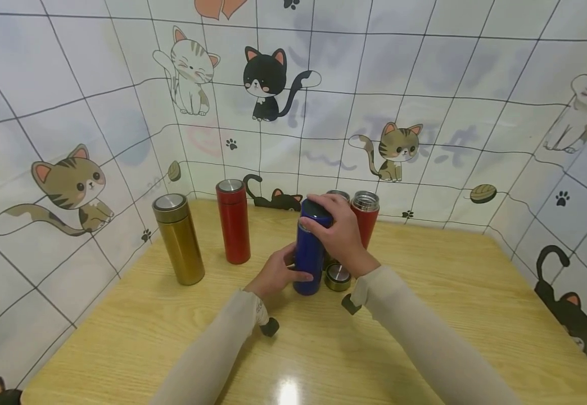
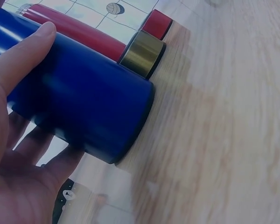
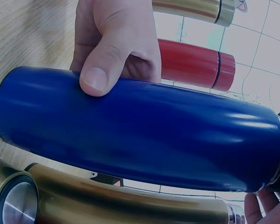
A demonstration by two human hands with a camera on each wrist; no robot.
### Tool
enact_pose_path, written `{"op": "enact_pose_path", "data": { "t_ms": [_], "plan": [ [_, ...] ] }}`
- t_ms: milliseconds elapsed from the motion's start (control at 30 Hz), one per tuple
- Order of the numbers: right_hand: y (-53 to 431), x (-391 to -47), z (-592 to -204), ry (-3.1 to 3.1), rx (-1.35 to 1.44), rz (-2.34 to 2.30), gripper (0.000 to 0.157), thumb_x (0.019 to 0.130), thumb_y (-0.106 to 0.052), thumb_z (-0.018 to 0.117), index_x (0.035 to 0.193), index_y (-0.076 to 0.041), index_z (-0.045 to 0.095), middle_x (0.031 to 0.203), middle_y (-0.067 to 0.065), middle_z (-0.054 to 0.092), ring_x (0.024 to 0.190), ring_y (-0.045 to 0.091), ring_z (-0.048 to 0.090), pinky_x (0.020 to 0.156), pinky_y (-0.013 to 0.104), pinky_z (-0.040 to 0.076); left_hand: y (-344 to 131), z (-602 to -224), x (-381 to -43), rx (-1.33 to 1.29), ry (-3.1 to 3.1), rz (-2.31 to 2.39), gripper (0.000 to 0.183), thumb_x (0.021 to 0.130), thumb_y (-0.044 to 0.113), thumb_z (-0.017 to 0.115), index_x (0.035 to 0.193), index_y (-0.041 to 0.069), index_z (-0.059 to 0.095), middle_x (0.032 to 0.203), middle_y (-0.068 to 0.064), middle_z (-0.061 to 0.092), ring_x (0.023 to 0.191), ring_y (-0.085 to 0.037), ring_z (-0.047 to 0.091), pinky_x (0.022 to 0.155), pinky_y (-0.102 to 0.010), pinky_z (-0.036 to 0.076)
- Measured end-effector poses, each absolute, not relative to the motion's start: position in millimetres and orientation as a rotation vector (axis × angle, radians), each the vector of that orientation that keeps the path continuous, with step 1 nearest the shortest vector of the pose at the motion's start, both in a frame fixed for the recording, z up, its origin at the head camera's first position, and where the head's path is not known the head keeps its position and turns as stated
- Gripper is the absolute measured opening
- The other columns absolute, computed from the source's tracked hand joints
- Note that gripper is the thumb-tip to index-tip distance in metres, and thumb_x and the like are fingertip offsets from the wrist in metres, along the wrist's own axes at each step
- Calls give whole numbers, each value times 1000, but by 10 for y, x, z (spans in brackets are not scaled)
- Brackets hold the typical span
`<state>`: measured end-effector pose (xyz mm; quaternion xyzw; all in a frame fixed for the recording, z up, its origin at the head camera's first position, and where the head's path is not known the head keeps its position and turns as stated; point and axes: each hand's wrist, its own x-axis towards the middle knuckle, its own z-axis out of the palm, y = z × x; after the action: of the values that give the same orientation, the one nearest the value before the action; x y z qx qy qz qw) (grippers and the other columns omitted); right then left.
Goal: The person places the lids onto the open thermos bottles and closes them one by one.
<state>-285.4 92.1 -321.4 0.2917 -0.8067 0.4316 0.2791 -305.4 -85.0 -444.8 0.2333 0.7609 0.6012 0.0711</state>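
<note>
A blue thermos (image 1: 307, 259) stands upright on the wooden table. My left hand (image 1: 275, 273) grips its lower body, thumb on one side and fingers round the other. Up at the top, my right hand (image 1: 342, 232) holds the dark lid (image 1: 316, 210) with thumb and fingers. A silver ring shows below the lid in the right wrist view. Close behind are a lidless red thermos (image 1: 365, 216) and a lidless gold thermos (image 3: 130, 196), mostly hidden in the head view. Beside the blue base lies a gold lid (image 1: 338, 278); a red lid (image 2: 156, 24) sits farther back.
To the left stand a lidded gold thermos (image 1: 179, 242) and a lidded red thermos (image 1: 234, 225). Cat-patterned sheeting (image 1: 324, 124) rises behind and at both sides of the table (image 1: 440, 275).
</note>
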Motion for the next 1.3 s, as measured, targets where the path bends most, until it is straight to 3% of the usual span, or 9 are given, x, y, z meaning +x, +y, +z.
{"op": "enact_pose_path", "data": {
  "t_ms": [600,1133,1300],
  "plan": [
    [919,-2864,-3223,-2272,811,1164,47,87,-30,74,131,-16,63,127,9,55,114,27,52,89,49,51,-894,-4420,-3018,683,2267,1760,85,77,25,84,149,29,38,138,4,53,127,-22,50,105,-47,39],
    [919,-2877,-3348,-2186,874,1316,46,88,-21,74,132,-17,62,126,8,55,111,25,54,89,51,51,-889,-4407,-2973,722,2236,1791,84,79,21,83,149,28,37,139,3,53,127,-21,51,104,-45,40],
    [893,-2889,-3339,-2197,875,1322,48,87,-15,74,133,-10,61,127,14,54,111,31,54,89,52,50,-898,-4397,-2975,697,2218,1810,85,79,20,83,149,31,36,140,4,51,129,-21,49,106,-46,39]
  ]
}}
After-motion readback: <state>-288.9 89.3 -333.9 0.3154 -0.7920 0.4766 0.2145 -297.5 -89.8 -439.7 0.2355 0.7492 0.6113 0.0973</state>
